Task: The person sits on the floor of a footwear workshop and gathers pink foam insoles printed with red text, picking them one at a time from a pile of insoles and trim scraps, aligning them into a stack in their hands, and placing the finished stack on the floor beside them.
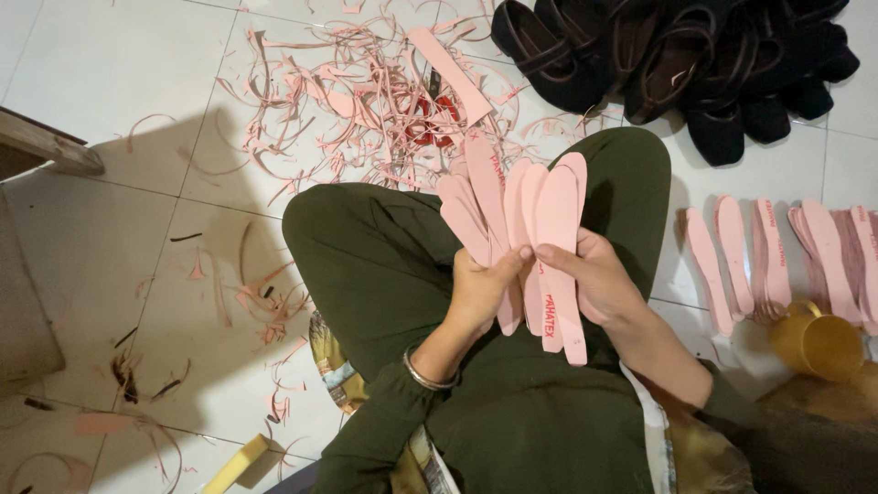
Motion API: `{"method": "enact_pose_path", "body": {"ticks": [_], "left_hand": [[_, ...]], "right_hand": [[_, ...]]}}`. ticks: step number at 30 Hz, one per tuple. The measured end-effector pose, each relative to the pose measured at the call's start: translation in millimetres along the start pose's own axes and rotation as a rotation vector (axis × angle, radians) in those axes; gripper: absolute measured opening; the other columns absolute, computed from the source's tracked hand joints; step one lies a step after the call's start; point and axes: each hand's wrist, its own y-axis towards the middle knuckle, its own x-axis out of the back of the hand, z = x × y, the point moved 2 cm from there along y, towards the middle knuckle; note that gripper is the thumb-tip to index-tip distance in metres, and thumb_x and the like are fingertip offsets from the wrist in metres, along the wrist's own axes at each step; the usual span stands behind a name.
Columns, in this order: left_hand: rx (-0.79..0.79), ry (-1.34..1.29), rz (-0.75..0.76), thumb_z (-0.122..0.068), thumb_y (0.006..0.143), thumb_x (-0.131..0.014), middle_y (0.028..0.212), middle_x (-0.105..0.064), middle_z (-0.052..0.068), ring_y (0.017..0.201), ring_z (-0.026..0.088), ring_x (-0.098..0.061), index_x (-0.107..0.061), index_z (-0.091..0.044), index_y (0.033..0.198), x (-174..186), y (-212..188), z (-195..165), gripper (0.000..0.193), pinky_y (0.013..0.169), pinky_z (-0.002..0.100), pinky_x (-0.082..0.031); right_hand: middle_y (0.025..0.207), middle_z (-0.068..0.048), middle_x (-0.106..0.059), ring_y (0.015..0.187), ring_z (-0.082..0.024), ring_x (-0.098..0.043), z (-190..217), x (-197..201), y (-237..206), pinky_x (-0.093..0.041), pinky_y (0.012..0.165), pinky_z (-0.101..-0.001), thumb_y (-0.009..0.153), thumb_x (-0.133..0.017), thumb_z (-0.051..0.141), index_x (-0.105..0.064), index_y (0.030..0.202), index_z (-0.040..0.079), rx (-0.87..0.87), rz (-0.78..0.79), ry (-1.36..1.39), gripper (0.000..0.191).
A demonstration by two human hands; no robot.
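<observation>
fan of pink insoles [526, 229]: gripped from both sides, left hand [480, 288] and right hand [599, 279] closed on it. cut pink trimmings [347, 91] lie beyond the fan; finished insoles in rows [786, 261] right of it, black sandals [677, 55] beyond, seemingly not yet fitted.

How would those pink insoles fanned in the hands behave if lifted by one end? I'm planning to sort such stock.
The pink insoles look thin and flat, so probably light. They stand fanned upright above the left hand and right hand without drooping, suggesting some stiffness. The curled trimmings on the floor hint the material flexes easily.
</observation>
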Motion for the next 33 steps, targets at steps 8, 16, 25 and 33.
{"method": "enact_pose_path", "body": {"ticks": [8,16,25,33], "left_hand": [[0.206,-0.22,0.099,-0.004,0.087,-0.055,0.097,-0.075,0.008,0.084,0.016,-0.073,-0.07,0.002,0.117,10.6,1.8,-7.5,0.034,0.075,0.031,-0.06],[0.117,0.001,0.131,-0.005,0.097,-0.064,0.093,-0.074,0.011,0.076,0.015,-0.069,-0.069,0.009,0.111,6.4,-0.9,1.9,0.02,0.069,0.03,-0.058],[0.162,-0.141,0.091,-0.005,0.094,-0.066,0.102,-0.074,0.01,0.088,0.016,-0.071,-0.069,0.006,0.117,11.2,-1.5,-4.0,0.026,0.08,0.031,-0.059],[0.304,-0.382,0.18,-0.009,0.084,-0.051,0.099,-0.07,0.012,0.088,0.023,-0.073,-0.066,0.003,0.126,15.6,4.6,-0.4,0.046,0.084,0.034,-0.06]], "right_hand": [[0.108,-0.013,-0.071,0.094,-0.023,-0.072,35.8,-10.4,-2.9,-0.062,0.082,-0.0409,0.096,-0.061,0.018,-0.056,0.124,0.004,0.115,0.023,0.207,0.032],[0.11,-0.011,-0.067,0.095,-0.016,-0.066,39.8,3.9,-2.8,-0.056,0.084,-0.0329,0.103,-0.066,0.005,-0.058,0.145,0.002,0.152,0.131,0.02,0.042],[0.11,-0.014,-0.07,0.102,-0.023,-0.073,26.5,-9.7,5.4,-0.061,0.09,-0.0386,0.101,-0.06,0.01,-0.058,0.123,0.001,0.041,0.1,0.124,0.024],[0.109,-0.015,-0.067,0.1,-0.024,-0.067,51.6,14.9,-4.8,-0.058,0.09,-0.0404,0.107,-0.062,0.012,-0.057,0.132,0.0,0.076,0.242,0.182,0.028]]}}
